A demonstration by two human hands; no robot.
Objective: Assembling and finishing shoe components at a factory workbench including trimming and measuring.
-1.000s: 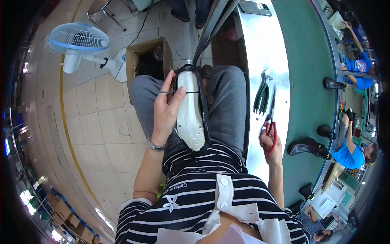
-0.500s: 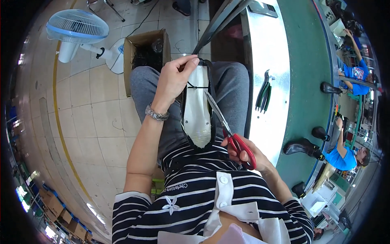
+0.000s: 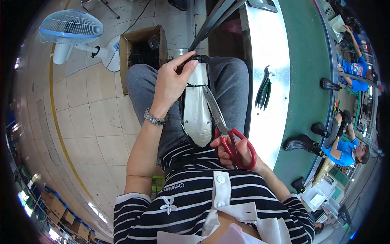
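Note:
An unfinished black shoe (image 3: 197, 107) lies over my lap, its pale insole side up and a thin black cord (image 3: 196, 85) running across its narrow part. My left hand (image 3: 168, 83) is closed on its far end, the thumb resting on top and the fingers over the edge. In my right hand (image 3: 239, 150) are red-handled scissors (image 3: 219, 118), thumb and fingers through the loops. The handles are spread and the blade tips reach the right edge of the shoe, just beside the cord. Whether the tips touch the cord I cannot tell.
On the bright metal bench (image 3: 266, 142) to my right lie green-handled pliers (image 3: 264, 89). An open cardboard box (image 3: 163, 42) with black material stands ahead of my left knee, with a fan (image 3: 71, 28) beyond it. Black boots (image 3: 300, 145) and co-workers in blue are far right.
The scissors' handles have spread and the blades have parted. My right hand has shifted slightly left and toward me. My left hand keeps its hold on the shoe.

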